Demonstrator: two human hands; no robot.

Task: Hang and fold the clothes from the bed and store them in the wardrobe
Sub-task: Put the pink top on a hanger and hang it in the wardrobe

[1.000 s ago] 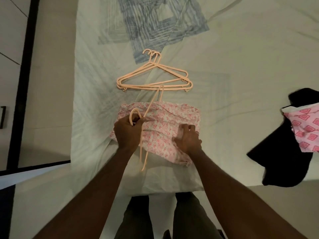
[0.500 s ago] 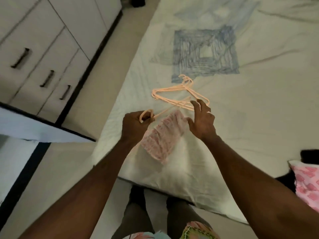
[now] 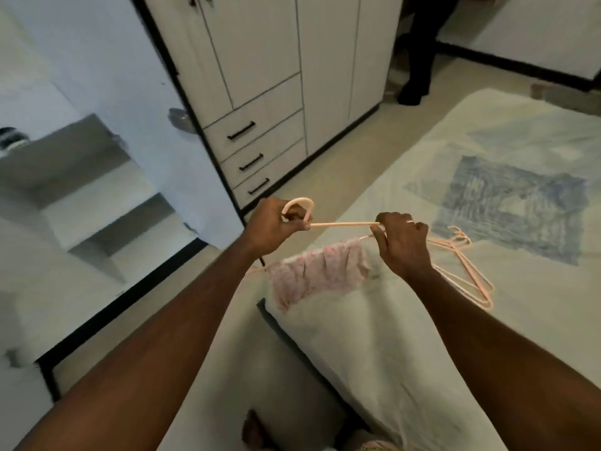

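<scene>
Left hand [image 3: 276, 222] grips the curved hook of a peach hanger [image 3: 341, 224], fingers curled through the loop; right hand [image 3: 401, 244] pinches the far end of the same hanger, thumb and fingers closed on the thin rod. Both raised, arms stretched forward. A second ago the hanger and the pink floral garment [image 3: 317, 271] lay flat on the bed [image 3: 406, 336] near its foot edge, the left hand on the hook, the right pressing the cloth; now the whole assembly is lifted clear of the sheet and the view has swung from the mattress toward the wardrobe [image 3: 286, 76]. Garment hangs draped from the lower bar, held just above the bed's near corner. Judgement: the hanging step looks done for this piece, and carrying it to the wardrobe comes next; the doors appear closed, so one hand will likely need to free itself. Materials: hanger is slim moulded plastic, rigid, smooth, with a rounded hook. Garment is light, thin, gathered or ruched, small pink print on pale ground; it sags in soft folds and could slip off the bar if tilted. Spare hangers [image 3: 461, 271], same peach plastic, lie stacked on the sheet to the right of the right hand. Bed sheet is pale, wrinkled cotton with a blue printed square. Wardrobe is pale laminate with dark bar handles on three drawers.
</scene>
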